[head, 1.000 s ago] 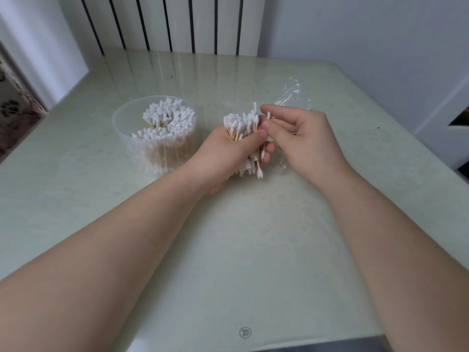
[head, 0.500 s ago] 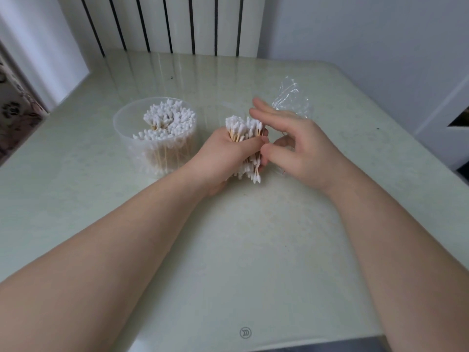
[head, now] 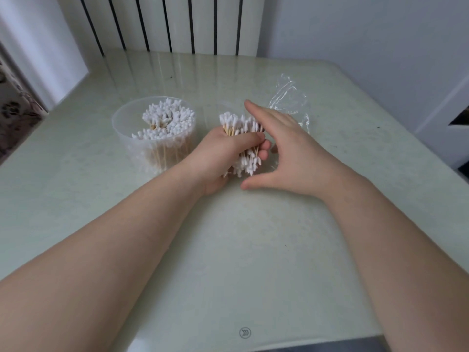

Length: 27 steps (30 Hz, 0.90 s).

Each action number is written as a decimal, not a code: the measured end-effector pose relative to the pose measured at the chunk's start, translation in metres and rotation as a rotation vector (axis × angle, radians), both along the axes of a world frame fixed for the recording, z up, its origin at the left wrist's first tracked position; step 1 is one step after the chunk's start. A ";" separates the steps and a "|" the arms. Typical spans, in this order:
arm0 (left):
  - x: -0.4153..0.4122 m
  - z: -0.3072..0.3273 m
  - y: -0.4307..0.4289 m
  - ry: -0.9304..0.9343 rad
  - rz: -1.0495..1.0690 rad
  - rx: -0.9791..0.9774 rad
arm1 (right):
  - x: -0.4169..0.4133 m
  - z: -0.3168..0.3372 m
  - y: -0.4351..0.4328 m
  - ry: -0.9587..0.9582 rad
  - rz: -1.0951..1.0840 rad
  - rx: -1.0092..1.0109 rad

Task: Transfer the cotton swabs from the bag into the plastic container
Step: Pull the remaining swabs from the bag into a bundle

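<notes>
Bare left hand, bare right hand, 2 bare forearms.

On the desk, the plastic container stands left of the swab bundle; the bag lies right, seemingly behind.

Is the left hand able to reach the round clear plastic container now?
Probably yes. The left hand, gripping a bundle of wooden-stemmed cotton swabs, sits just right of the round clear plastic container; its top is open and nothing lies between.
</notes>
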State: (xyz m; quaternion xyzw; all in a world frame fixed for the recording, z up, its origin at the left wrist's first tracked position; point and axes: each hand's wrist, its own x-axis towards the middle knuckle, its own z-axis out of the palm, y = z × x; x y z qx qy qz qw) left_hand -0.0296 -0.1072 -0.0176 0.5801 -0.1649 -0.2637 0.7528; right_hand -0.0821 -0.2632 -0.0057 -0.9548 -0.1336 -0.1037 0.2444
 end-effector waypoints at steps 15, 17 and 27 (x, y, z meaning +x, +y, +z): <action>-0.004 0.004 0.001 -0.094 -0.049 0.008 | 0.009 -0.005 0.011 -0.228 0.000 -0.091; -0.004 0.004 0.001 -0.092 -0.046 0.008 | 0.008 -0.004 0.012 -0.219 0.003 -0.075; -0.003 0.005 -0.004 -0.019 0.218 0.108 | -0.003 0.009 -0.021 -0.133 -0.204 -0.097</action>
